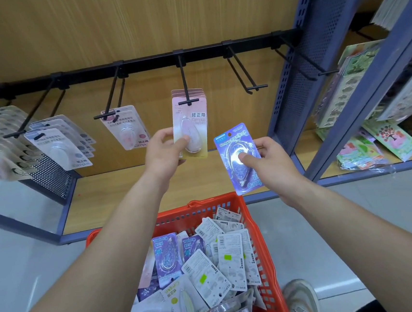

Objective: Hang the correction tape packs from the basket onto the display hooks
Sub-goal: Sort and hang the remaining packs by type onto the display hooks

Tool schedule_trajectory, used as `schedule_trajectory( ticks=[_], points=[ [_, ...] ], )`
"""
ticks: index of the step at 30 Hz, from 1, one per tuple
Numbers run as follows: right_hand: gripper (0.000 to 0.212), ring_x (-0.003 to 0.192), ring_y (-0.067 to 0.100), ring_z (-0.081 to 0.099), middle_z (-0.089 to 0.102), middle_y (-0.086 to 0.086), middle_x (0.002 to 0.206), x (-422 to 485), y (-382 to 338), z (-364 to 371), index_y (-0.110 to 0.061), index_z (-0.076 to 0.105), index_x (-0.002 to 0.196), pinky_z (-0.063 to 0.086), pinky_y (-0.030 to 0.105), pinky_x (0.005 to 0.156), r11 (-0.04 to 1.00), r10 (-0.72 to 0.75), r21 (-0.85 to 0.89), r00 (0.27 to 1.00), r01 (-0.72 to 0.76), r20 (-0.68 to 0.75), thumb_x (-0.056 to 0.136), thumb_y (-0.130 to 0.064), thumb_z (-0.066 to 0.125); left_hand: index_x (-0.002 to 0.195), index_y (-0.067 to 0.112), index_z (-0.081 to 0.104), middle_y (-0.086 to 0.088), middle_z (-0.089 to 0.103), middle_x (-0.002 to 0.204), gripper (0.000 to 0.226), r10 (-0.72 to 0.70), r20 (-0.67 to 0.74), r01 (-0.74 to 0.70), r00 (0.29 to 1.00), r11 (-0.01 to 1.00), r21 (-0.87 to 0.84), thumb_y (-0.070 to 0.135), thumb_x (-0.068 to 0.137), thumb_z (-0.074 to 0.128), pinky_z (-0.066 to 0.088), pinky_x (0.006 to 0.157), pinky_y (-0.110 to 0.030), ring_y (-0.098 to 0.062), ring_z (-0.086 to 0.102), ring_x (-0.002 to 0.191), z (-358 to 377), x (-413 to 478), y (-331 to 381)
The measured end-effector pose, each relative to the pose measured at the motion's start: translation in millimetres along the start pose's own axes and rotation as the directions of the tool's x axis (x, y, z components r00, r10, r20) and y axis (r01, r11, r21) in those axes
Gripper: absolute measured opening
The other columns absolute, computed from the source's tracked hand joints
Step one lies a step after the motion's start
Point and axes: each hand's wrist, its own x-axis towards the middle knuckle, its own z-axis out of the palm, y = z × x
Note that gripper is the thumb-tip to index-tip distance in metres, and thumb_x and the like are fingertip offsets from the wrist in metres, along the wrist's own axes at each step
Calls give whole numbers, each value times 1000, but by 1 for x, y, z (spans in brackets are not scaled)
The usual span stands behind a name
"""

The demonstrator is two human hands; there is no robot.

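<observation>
A black rail [145, 60] crossed the upper frame before a wood-grain panel, carrying five wire hooks. Grey packs [58, 150] hung at left, pink-and-white packs [128, 129] next, a pink stack [190, 129] at centre, then a bare hook [247, 76]. Sticker sheets [370, 94] filled the right shelves. At lower centre a red basket [263, 251] held the jumbled correction tape packs [210, 263].

The left hand [162, 152] pinched the front pink pack, thumb on its blister, while it hung on the centre hook. The right hand [268, 160] gripped a blue pack [238, 157], thumb on its face, below the bare hook.

The left forearm covered part of the basket; the far-left packs were blurred.
</observation>
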Motion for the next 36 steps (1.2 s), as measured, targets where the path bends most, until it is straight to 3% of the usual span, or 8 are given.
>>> schedule_trajectory(
  ticks=[4, 8, 11, 14, 18, 23, 30, 36],
  points=[
    [17, 94, 16, 74, 74, -2, 109, 1, 2, 1, -26, 58, 109, 60, 44, 88, 1000, 5, -13, 1000, -4, 21, 97, -28, 70, 118, 17, 63, -2, 73, 109, 28, -50, -26, 50, 998, 998, 29, 20, 92, 75, 60, 90, -43, -25, 69, 101, 2, 18, 4],
    [20, 93, 14, 74, 74, -3, 108, 1, 1, 3, -24, 60, 112, 59, 38, 82, 999, -9, -48, 999, 11, 37, 96, -29, 71, 113, 16, 62, 0, 67, 106, 36, -90, -64, 97, 994, 988, 123, 33, 87, 79, 59, 93, -45, -25, 67, 91, -1, 32, 5],
    [21, 90, 12, 74, 75, -3, 106, 1, -1, 9, -23, 60, 112, 57, 32, 75, 998, -14, -58, 998, 18, 63, 96, -29, 72, 114, 17, 58, -5, 67, 111, 48, -112, -46, 120, 993, 954, 273, 42, 82, 83, 53, 102, -46, -30, 67, 109, -6, 29, 0],
    [19, 86, 10, 74, 76, -5, 102, 0, -5, 16, -22, 63, 109, 54, 28, 70, 997, -27, -72, 996, 33, 87, 94, -28, 74, 135, 11, 53, -5, 63, 128, 62, -83, 44, 54, 996, 885, 462, 41, 87, 79, 46, 103, -34, -23, 60, 118, -19, 9, -5],
    [14, 76, 6, 72, 77, -7, 93, -4, -16, 27, -19, 67, 100, 52, 22, 66, 994, -66, -80, 990, 76, 125, 93, -27, 76, 133, 12, 57, -2, 62, 129, 46, -101, 209, -51, 973, 784, 619, 31, 94, 73, 39, 86, -21, -16, 59, 109, -59, -27, -8],
    [13, 74, 6, 73, 79, -3, 93, -11, -28, 50, -16, 66, 101, 52, 24, 66, 996, -87, -15, 980, 91, 178, 96, -26, 72, 127, 20, 62, 9, 66, 123, 37, -88, 267, -140, 960, 675, 725, 34, 94, 72, 54, 89, -28, -12, 69, 99, -114, -72, 0],
    [7, 69, 6, 73, 77, -4, 91, -8, -32, 34, -17, 62, 103, 52, 18, 55, 993, -116, -4, 987, 117, 116, 100, -22, 67, 128, 27, 61, 11, 65, 125, 37, 64, 281, -267, 958, 564, 782, 40, 94, 68, 53, 91, -31, -10, 65, 104, -116, -93, 19],
    [18, 96, 24, 73, 75, 3, 108, 19, -20, -10, -16, 60, 115, 59, 43, 87, 994, -78, -77, 996, 74, -46, 101, -26, 63, 131, 26, 60, 8, 62, 131, 38, 159, 391, -414, 907, 513, 752, 38, 96, 67, 45, 86, -26, -9, 61, 105, -75, -91, 40]
  ],
)
